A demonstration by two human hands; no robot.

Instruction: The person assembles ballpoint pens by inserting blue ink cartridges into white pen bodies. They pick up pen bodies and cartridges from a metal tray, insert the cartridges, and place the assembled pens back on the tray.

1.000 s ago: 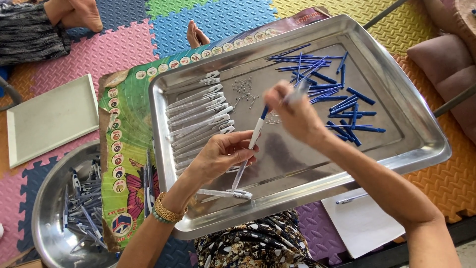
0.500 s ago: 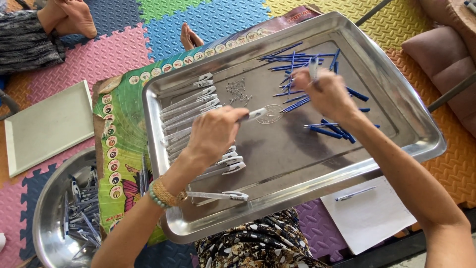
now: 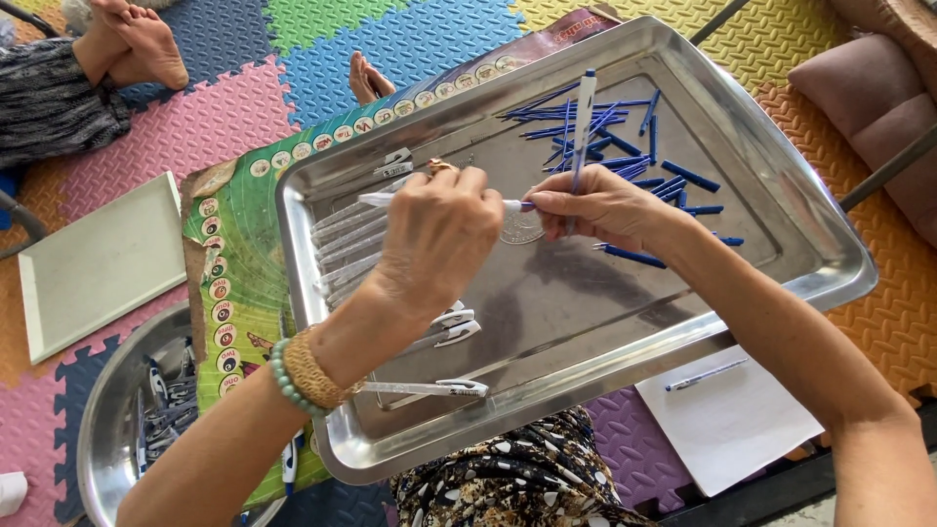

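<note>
Over the middle of a large steel tray [image 3: 781,210], the left hand [image 3: 434,239] pinches a clear pen barrel [image 3: 383,199] held level, its fingers closed on it, while the right hand [image 3: 600,207] meets it at the barrel's open end and grips a blue refill [image 3: 527,206] there between thumb and forefinger. The right hand also clamps a white and blue pen [image 3: 582,122] that stands up and away from the grip. Beyond the right hand's knuckles lies a loose heap of blue refills [image 3: 625,146]; under and beside the left hand, a row of clear barrels [image 3: 342,249] lies side by side, and nearer the wrist a few barrels with white clips [image 3: 444,332] lie apart. Beneath the tray on the left-hand side, a green printed sheet [image 3: 239,283] with a border of small round pictures pokes out. Farther left sit a round steel bowl [image 3: 98,439] of pen parts and a flat white board [image 3: 98,263]. Below the right forearm, one pen [image 3: 705,375] rests on white paper [image 3: 732,420].
</note>
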